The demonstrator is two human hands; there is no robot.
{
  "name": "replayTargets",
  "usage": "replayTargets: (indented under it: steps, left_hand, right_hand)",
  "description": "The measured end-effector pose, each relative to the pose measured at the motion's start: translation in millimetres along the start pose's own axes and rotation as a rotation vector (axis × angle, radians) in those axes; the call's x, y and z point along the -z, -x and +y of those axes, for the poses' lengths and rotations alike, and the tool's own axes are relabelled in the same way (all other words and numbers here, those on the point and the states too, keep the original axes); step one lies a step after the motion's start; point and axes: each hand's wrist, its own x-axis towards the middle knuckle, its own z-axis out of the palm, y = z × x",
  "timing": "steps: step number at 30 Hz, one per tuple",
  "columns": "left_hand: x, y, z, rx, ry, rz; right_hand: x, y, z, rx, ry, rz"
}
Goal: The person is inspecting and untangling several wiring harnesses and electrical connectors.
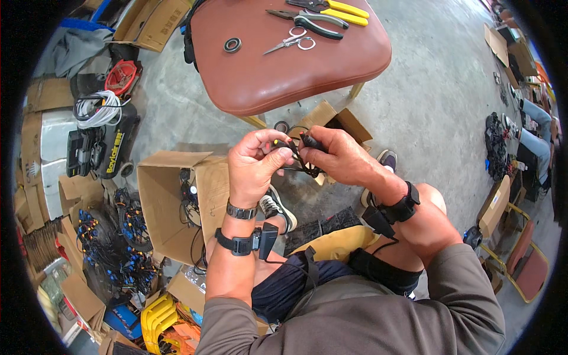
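In front of me, my left hand (258, 158) pinches one part of a black cable (307, 168), where small yellow and red bits show at the fingertips. My right hand (336, 152) is closed around a thicker black piece of the same cable with a reddish tip. Loops of the cable hang between and below both hands; its exact ends are partly hidden by fingers. Beyond the hands, on a brown padded chair seat (284, 83), lie folding scissors (291, 42), grey-and-black pliers (316, 25), a yellow-handled tool (337, 9) and a black tape roll (232, 45).
An open cardboard box (168, 207) with cables stands left of my legs, a smaller carton (349, 125) under the chair. Piled wires with blue ends (112, 248) and a white cable coil (99, 110) lie farther left. Another person's legs (535, 145) show at right, near a folding chair (528, 266).
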Motion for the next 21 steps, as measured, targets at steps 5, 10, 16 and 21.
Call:
replayTargets:
  steps: [5,10,16,21]
  left_hand:
    - [-4,2,1,-0.025,-0.077,0.062]
    - [-8,3,2,-0.064,-0.083,0.075]
    - [-5,1,-1,-0.129,-0.271,0.053]
    - [-8,3,-1,-0.037,-0.113,0.024]
  right_hand:
    - [-4,0,-3,-0.064,-0.068,-0.071]
    - [0,3,-10,-0.132,-0.159,-0.102]
    - [-2,0,-3,-0.053,-0.089,-0.086]
    - [-2,2,0,-0.053,-0.076,-0.037]
